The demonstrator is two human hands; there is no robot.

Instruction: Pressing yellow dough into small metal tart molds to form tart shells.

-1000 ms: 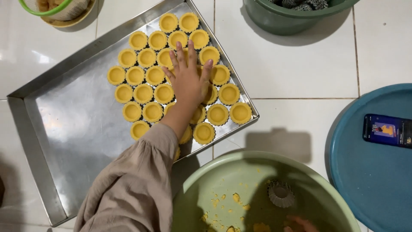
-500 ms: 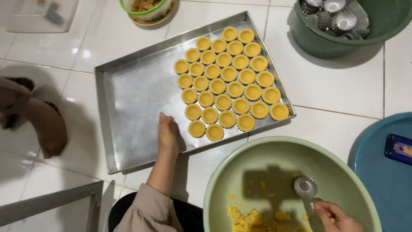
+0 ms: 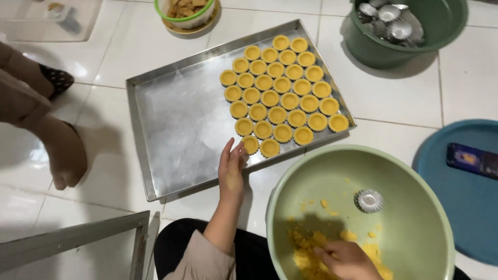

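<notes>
left hand (image 3: 231,168): open, fingers together, edge-on over the near rim of the tray (image 3: 171,129); fingertips touch or nearly touch the nearest shell (image 3: 250,144), can't tell which. holds nothing.
right hand (image 3: 346,258): down in the bowl (image 3: 415,176), fingers curled into the dough (image 3: 311,254); pinching it, but how much is in the grip can't be told.
tray: metal, rectangular, lies skewed on the floor (image 3: 394,103), left part bare & shiny.
shells (image 3: 280,85): small yellow fluted pastry cups, packed in slanting rows, touching each other, filling the tray's right part up to the far & right rims.
bowl: big, pale green, just beside the tray's near right corner; yellow crumbs scattered on the inside.
dough: yellow, crumbly lump at the bowl's near side, under the right hand.
mould (image 3: 369,200): one small fluted metal cup, lies in the bowl, apart from the dough.
green tub (image 3: 410,46): top right, dark green, more metal moulds inside; well apart from the hands.
blue lid (image 3: 461,207): round, at the right edge, w/ a dark phone (image 3: 474,159) on it.
small bowl (image 3: 188,11): green rim, top centre, brownish bits inside, beyond the tray.
foot (image 3: 62,150): another person's, bare, on the floor left of the tray.
frame (image 3: 78,238): grey metal, bottom left.
</notes>
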